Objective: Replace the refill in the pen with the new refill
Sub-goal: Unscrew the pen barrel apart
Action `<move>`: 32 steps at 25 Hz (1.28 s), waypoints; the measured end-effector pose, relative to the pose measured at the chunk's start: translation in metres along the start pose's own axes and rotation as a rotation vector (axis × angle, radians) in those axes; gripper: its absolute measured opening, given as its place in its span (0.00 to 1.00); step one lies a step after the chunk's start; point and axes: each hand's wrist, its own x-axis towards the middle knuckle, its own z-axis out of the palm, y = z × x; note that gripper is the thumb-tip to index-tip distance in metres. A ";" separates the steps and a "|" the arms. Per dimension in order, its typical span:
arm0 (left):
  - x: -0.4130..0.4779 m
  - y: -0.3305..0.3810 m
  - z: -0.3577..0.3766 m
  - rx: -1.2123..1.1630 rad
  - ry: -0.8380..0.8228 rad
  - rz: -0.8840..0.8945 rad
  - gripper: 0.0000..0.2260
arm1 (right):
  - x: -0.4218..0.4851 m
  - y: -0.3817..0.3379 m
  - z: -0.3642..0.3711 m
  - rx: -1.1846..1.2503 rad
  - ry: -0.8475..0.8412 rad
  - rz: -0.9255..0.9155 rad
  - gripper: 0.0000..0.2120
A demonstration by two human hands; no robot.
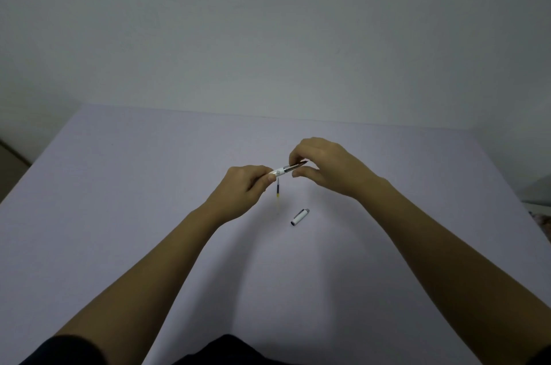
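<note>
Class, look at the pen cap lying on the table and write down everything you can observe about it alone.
The pen cap is a short white tube, plastic by the look of it, with a grey, metallic-looking clip end pointing away from the person and a dark open mouth facing them. It lies on its side, slanted, on the pale lilac table, below and between the two hands. Neither hand touches it; only the table does. It is separate from the pen held above.

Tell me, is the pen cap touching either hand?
Apart. The head view shows the cap lying alone on the table, with bare surface between it and both hands.
</note>
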 end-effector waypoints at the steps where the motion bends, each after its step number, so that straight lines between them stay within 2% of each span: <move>1: 0.000 0.001 0.000 -0.007 0.004 -0.004 0.18 | 0.000 0.001 -0.001 0.006 -0.008 0.018 0.14; 3: 0.000 0.001 -0.001 -0.016 -0.002 -0.012 0.16 | 0.002 0.003 0.001 -0.021 -0.034 0.051 0.15; 7: 0.001 0.003 -0.002 -0.023 0.000 -0.025 0.14 | 0.002 0.000 0.002 0.040 0.061 -0.035 0.06; 10: 0.002 0.004 -0.004 -0.023 0.011 -0.026 0.13 | 0.002 0.000 -0.003 0.095 0.076 0.009 0.15; 11: 0.001 0.003 -0.005 -0.022 0.011 -0.023 0.14 | 0.003 0.001 -0.004 0.089 0.061 0.041 0.14; 16: 0.000 0.001 -0.003 -0.030 0.011 -0.024 0.14 | 0.005 0.001 -0.002 0.153 0.092 0.027 0.04; 18: -0.001 0.001 -0.003 -0.052 0.026 -0.030 0.12 | 0.003 0.001 0.000 0.194 0.125 0.011 0.10; 20: -0.002 0.002 -0.002 -0.068 0.028 -0.028 0.12 | 0.002 0.001 0.000 0.246 0.118 0.090 0.14; 22: -0.002 0.003 -0.001 -0.082 0.029 -0.031 0.11 | 0.003 0.002 0.001 0.303 0.109 0.156 0.08; 24: -0.003 0.004 0.000 -0.088 0.041 -0.042 0.10 | 0.003 0.001 0.003 0.368 0.122 0.141 0.03; 28: -0.002 0.004 -0.001 -0.113 0.077 -0.061 0.10 | 0.000 -0.004 0.002 0.489 0.172 0.153 0.17; 29: -0.001 0.004 -0.001 -0.120 0.082 -0.061 0.10 | 0.000 -0.006 0.001 0.511 0.174 0.196 0.15; 31: -0.002 0.004 -0.001 -0.132 0.079 -0.068 0.10 | 0.001 -0.006 0.003 0.523 0.178 0.261 0.04; 32: -0.002 0.004 0.000 -0.136 0.075 -0.076 0.10 | 0.001 -0.006 0.003 0.527 0.182 0.279 0.02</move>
